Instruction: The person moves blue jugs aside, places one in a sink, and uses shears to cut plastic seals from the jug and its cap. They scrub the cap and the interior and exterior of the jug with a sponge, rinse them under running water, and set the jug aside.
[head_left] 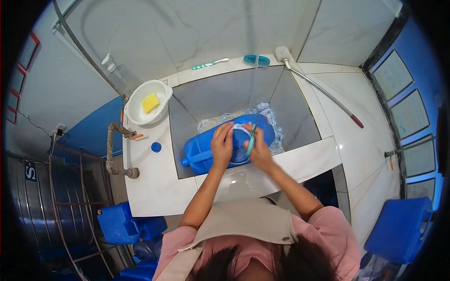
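Observation:
A blue plastic jug (199, 147) lies on its side in the grey sink (201, 100), its small spout toward the left. Over the jug, my left hand (222, 144) pinches the edge of a clear round piece of plastic (240, 127) with whitish marks. My right hand (260, 152) is closed on a slim teal-green tool (251, 140), held upright close beside that plastic; I cannot tell the tool's kind. Crumpled clear plastic with white and blue print (276, 124) lies behind the jug, along the sink's right side.
On the left counter stand a white basin (136, 105) with a yellow sponge (150, 103) and a blue cap (156, 147). A green-and-white brush (209, 64), teal soap dish (256, 60) and long-handled brush (323, 91) rest around the rim. Blue jugs (398, 229) flank me.

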The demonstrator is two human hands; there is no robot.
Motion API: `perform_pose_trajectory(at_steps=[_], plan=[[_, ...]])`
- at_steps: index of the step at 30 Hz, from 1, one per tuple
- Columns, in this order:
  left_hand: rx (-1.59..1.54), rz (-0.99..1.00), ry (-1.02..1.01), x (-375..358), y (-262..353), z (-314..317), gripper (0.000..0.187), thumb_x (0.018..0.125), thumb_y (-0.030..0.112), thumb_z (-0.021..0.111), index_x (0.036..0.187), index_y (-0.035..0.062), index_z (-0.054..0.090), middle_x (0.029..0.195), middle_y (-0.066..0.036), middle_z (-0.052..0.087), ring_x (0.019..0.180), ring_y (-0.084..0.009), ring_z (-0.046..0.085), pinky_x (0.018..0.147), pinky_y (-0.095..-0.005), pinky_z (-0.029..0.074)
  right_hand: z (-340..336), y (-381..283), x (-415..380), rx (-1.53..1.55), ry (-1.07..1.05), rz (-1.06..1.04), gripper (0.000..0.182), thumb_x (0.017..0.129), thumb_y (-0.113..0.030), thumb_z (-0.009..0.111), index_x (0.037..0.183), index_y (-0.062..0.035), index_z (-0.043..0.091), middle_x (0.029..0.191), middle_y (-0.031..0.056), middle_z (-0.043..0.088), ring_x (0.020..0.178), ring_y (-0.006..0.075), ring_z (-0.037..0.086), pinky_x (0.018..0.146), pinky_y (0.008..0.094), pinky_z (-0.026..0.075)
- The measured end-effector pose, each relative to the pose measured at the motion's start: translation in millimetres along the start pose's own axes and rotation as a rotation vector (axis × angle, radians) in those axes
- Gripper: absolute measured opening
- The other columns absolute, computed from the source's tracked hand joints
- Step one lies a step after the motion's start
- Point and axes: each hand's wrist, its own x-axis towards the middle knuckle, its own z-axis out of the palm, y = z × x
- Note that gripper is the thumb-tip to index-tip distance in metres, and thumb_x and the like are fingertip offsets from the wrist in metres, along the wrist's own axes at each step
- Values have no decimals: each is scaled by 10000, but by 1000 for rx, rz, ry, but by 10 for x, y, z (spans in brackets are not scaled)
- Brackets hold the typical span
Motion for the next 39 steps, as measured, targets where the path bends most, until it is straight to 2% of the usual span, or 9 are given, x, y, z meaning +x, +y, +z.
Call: perform_pose_trajectory(at_steps=[5, 11, 19, 21, 25, 28, 33, 35, 39], plan=[[-23, -141, 93, -237, -36, -85, 255, 902, 104, 533, 1130, 16, 604, 1076, -155, 588, 951, -264, 574, 817, -314, 444, 208, -114, 280, -197, 86, -48, 425, 817, -220, 627, 1124, 5, 439, 1034, 183, 602, 934, 363, 577, 798, 399, 458], [102, -465, -199, -885, 307, -350, 506, 861, 134, 599, 1281, -67, 400, 1067, -174, 489, 953, -228, 493, 841, -311, 399, 441, -27, 1147, -39, -504, 157, 472, 884, -458, 494, 1021, -12, 425, 817, 250, 581, 788, 435, 561, 688, 474, 423], [737, 350, -417, -9, 516, -277, 574, 848, 369, 597, 1228, -30, 436, 1153, -238, 517, 983, -358, 537, 823, -460, 436, 468, 343, 1459, 819, -126, 424, 421, 915, -478, 447, 1076, -89, 442, 1054, 160, 600, 993, 262, 582, 872, 378, 433], [636, -381, -479, -34, 396, -352, 544, 874, 425, 531, 1206, -3, 470, 1143, -250, 539, 827, -395, 594, 732, -470, 476, 90, 259, 1346, 806, -91, 369, 455, 932, -480, 412, 1119, -66, 431, 1133, 167, 574, 1084, 246, 542, 959, 369, 385], [724, -568, -871, -221, 414, -645, 471, 885, 403, 526, 1099, -16, 531, 1006, -239, 586, 628, -414, 580, 612, -482, 482, -444, -43, 724, 396, -112, 256, 399, 960, -381, 405, 1145, -27, 405, 1151, 162, 572, 1139, 256, 513, 1003, 361, 340], [358, -132, -198, -153, 473, -587, 436, 867, 320, 592, 1082, -55, 542, 1080, -250, 580, 942, -366, 593, 821, -402, 456, -386, -154, 196, 200, -102, 207, 403, 953, -353, 432, 1159, -10, 385, 1150, 151, 575, 1140, 276, 512, 1006, 372, 331], [405, 32, -78, -294, 44, -284, 544, 833, 312, 646, 1141, -97, 461, 1100, -271, 566, 980, -332, 585, 845, -385, 456, 66, -229, 76, 10, -51, 18, 358, 924, -316, 495, 1106, -17, 420, 1128, 138, 588, 1131, 304, 520, 939, 385, 377], [241, -456, -174, -286, 212, -440, 549, 818, 302, 670, 1143, -82, 447, 1088, -235, 578, 936, -281, 601, 818, -358, 478, 81, -432, 351, 20, -262, 225, 299, 915, -299, 507, 1037, -31, 456, 1104, 129, 602, 1120, 307, 525, 885, 382, 403], [-257, -557, 157, -121, 506, -808, 444, 798, 168, 701, 1106, -48, 465, 999, -138, 610, 876, -187, 600, 780, -288, 491, 314, -616, 664, 592, -258, 233, 278, 923, -309, 511, 984, -39, 479, 936, 64, 611, 848, 163, 565, 769, 292, 434]])
